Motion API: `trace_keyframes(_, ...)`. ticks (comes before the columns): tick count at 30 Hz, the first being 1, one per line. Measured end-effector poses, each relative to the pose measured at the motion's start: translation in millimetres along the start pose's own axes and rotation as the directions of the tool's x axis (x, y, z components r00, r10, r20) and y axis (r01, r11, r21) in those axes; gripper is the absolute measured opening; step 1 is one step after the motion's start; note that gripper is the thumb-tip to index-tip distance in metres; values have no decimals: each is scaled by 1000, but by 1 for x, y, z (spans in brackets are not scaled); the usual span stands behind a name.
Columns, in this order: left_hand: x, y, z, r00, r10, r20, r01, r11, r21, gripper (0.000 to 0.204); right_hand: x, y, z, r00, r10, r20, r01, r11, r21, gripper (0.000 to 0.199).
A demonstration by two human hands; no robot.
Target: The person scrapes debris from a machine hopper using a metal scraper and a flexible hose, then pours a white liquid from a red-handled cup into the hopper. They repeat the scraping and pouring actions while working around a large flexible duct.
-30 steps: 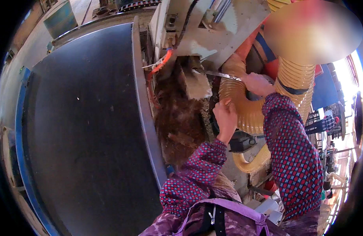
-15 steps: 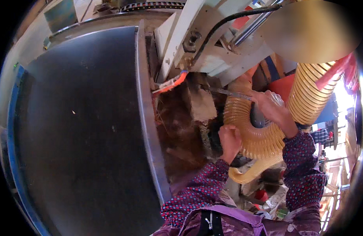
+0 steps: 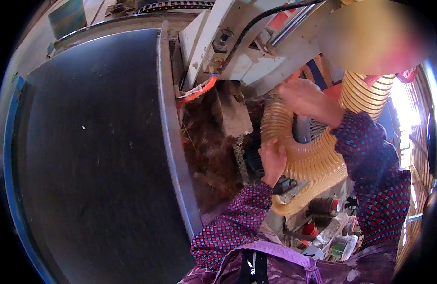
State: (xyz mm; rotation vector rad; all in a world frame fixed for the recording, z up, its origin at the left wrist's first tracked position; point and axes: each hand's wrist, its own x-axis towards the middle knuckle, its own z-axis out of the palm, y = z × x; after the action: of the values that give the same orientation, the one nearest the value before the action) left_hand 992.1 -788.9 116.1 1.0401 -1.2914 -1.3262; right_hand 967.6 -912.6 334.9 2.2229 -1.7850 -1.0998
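Observation:
A ribbed, translucent yellow hose (image 3: 303, 161) curls beside a white machine head (image 3: 237, 47). My left hand (image 3: 273, 158) grips the hose's inner curve, fingers curled onto the ribs. My right hand (image 3: 306, 97) is raised above it, against the top of the hose under the machine head. It is blurred, and I cannot tell whether it holds anything. Both sleeves are dark red with a small pattern. Left of the hose, a wooden block (image 3: 232, 113) sits in brown sawdust (image 3: 211, 151).
A large black machine bed (image 3: 85, 165) with a grey metal rim (image 3: 173, 142) fills the left side. An orange tube (image 3: 199, 92) runs under the machine head. Bottles and cans (image 3: 332, 232) clutter the floor at the lower right.
My right hand has risen toward the machine head, and the thin metal tool it held earlier no longer shows. My left hand stays on the hose.

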Motion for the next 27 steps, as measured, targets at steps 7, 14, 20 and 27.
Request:
trace_keyframes(7, -9, 4, 7, 999, -30, 29, 31, 999, -25, 30, -1, 28, 54, 980, -27, -200, 77, 967, 244, 23)
trace_keyframes(14, -7, -1, 17, 981, -173, 88, 188, 961, -204, 26, -17, 36, 52, 984, -98, -151, 121, 981, 151, 26)
trace_keyframes(20, -2, -20, 20, 992, -129, 14, 129, 975, -180, 29, -55, 25, 7, 910, -24, -415, 37, 999, 23, 22)
trace_keyframes(27, -9, -39, 19, 972, -221, 80, 235, 923, -303, 32, -29, 10, 70, 937, 285, -200, -236, 943, 236, 13)
